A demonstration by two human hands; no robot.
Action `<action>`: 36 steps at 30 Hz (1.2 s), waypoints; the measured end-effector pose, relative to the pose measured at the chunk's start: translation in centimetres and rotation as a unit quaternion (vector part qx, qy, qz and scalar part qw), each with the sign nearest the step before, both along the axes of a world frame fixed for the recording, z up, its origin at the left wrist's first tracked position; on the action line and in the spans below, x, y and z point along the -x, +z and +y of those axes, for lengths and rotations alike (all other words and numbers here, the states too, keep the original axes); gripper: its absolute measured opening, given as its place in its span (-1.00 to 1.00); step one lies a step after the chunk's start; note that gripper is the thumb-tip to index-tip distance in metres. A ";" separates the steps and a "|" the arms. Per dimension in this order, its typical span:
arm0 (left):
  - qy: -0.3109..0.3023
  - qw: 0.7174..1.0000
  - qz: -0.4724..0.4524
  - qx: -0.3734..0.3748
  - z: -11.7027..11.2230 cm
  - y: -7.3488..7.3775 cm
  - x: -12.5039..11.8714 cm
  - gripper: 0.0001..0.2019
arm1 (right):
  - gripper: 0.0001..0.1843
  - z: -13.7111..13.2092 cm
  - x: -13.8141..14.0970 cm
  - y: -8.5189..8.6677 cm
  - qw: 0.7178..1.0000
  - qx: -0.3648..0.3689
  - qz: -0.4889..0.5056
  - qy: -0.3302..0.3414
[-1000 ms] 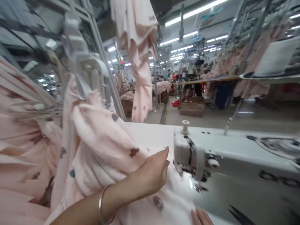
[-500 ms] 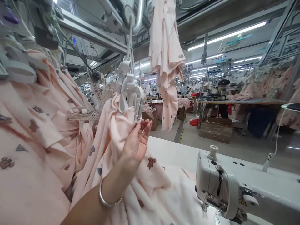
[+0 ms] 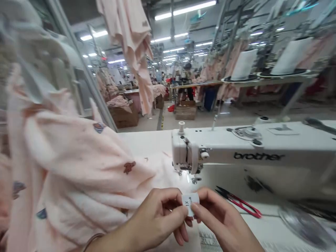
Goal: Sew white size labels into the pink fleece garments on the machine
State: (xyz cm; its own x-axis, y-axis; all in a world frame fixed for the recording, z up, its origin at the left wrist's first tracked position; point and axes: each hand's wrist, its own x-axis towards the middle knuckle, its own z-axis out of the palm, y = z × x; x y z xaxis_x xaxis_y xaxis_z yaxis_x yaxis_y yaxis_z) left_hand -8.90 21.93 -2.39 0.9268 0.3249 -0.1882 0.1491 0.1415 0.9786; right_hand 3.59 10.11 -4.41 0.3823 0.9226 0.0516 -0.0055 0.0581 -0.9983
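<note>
Between my two hands is a small white label (image 3: 190,203) with dark print on it. My left hand (image 3: 160,217) pinches its left edge between thumb and finger, and my right hand (image 3: 217,213) grips its right edge the same way. Both hands are just in front of the needle area of a white sewing machine (image 3: 223,150). Pale pink printed fabric (image 3: 102,175) hangs at the left and spreads over the table behind and under my left hand.
Red-handled thread snips (image 3: 240,203) lie right of my right hand. A clear round dish-like thing (image 3: 304,224) is at the lower right, blurred. Two white thread cones (image 3: 244,64) stand behind the machine. A pink garment piece (image 3: 133,52) hangs overhead.
The view has swung right and down toward the machine. My left hand has left the fabric at the hanger clip and now holds the label, with my right hand come into view.
</note>
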 end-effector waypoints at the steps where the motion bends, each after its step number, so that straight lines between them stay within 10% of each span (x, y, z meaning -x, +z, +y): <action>1: -0.005 0.999 0.016 -0.029 0.2 -0.2 0.0 -0.66 | -0.69 0.3 0.2 0.5 0.999 0.009 0.032 -0.020; 5: 0.015 0.991 0.016 -0.134 1.4 -0.5 -0.2 -0.74 | -0.66 0.9 1.0 0.2 0.994 0.042 0.044 -0.090; 27: 0.075 0.992 0.099 -0.014 1.6 -2.2 -1.6 -0.71 | -0.66 0.2 -0.1 -2.4 0.995 0.058 0.069 -0.047; 32: 0.077 0.957 0.115 -0.255 2.5 0.7 -2.5 -0.79 | -0.80 -1.3 -0.6 -4.3 0.988 0.059 -0.097 -0.100; 36: 0.026 0.860 0.183 -0.477 4.5 -1.0 -3.7 -0.86 | -0.72 -2.1 0.4 -8.7 0.868 -0.008 -0.471 -0.160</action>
State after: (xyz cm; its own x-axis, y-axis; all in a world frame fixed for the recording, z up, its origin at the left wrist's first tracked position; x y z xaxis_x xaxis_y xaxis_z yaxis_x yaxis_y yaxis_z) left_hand -5.18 26.40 -3.43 0.8419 0.5323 -0.0890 0.4891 -0.6827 0.5429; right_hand 3.22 8.06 -13.12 0.3999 0.7733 0.4920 0.8309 -0.0792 -0.5508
